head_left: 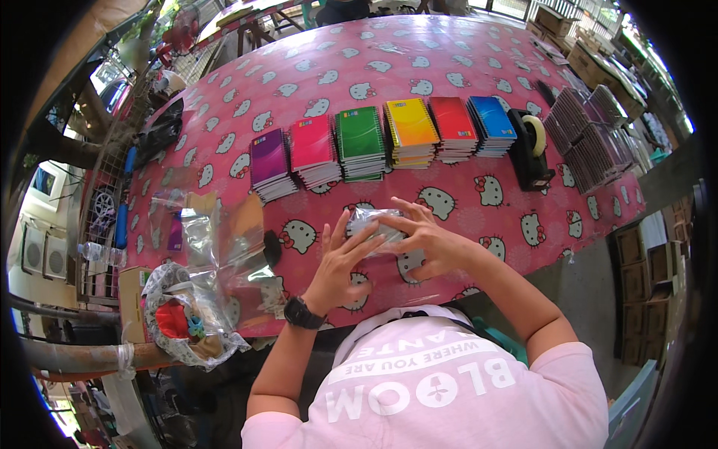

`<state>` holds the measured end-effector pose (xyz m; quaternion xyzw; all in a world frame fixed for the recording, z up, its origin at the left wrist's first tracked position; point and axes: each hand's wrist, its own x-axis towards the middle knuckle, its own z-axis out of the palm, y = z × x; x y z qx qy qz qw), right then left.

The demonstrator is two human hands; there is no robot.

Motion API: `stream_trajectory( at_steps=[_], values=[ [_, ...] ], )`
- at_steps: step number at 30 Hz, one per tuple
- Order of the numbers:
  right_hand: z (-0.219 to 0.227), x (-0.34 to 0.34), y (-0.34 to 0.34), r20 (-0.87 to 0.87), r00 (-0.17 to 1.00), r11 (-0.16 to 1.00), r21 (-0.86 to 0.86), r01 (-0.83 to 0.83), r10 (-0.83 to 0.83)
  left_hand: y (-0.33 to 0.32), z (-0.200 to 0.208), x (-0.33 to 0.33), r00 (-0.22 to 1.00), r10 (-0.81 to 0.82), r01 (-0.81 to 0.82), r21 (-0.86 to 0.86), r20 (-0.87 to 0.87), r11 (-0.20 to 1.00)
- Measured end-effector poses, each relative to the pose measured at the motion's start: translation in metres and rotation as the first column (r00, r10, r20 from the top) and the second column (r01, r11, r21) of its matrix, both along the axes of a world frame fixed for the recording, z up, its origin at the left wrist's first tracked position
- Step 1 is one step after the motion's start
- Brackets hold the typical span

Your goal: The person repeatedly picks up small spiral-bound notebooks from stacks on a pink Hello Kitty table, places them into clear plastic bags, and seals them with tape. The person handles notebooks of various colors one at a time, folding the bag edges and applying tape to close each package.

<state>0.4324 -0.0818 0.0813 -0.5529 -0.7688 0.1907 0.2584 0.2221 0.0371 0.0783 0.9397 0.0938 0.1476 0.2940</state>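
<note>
A small packet in shiny clear plastic lies on the pink patterned tablecloth in front of me. My left hand, with a dark watch at the wrist, reaches its outstretched fingers onto the packet's near left side. From the right, my right hand spreads its fingers over the packet's right part. Glare and fingers hide what is inside. Beyond it stands a row of spiral notebook stacks: purple, pink, green, yellow, red and blue.
A black tape dispenser stands right of the blue stack, beside plastic-wrapped stacks. Loose clear plastic bags lie at left, near a dark object. A patterned cloth bag hangs at the table's left corner. Cartons stand at right.
</note>
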Motion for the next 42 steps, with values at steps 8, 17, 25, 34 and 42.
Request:
stream_trajectory(
  at_steps=[8,17,25,34,42],
  values=[
    [0.005,0.044,-0.007,-0.404,0.907,0.963,0.174,0.204,-0.120,0.008,0.001,0.001,0.991,-0.003,0.012,0.066,-0.133,0.998],
    [-0.051,0.305,-0.131,0.047,-0.017,-0.022,-0.106,0.994,-0.999,0.008,-0.007,0.007,0.997,-0.035,0.036,0.015,-0.070,0.999],
    [-0.047,0.283,-0.145,-0.339,0.204,0.225,-0.023,0.974,-0.918,0.005,-0.006,-0.001,0.998,0.024,-0.022,0.040,-0.061,0.999],
    [-0.036,0.137,-0.048,-0.532,0.303,0.611,-0.664,0.431,-0.791,0.009,-0.006,0.003,0.997,-0.049,0.051,0.028,-0.056,0.998],
    [0.025,0.017,0.048,-0.302,0.858,0.778,-0.607,0.163,-0.415,0.014,0.008,0.003,0.971,-0.135,0.158,0.104,-0.197,0.982]
  ],
)
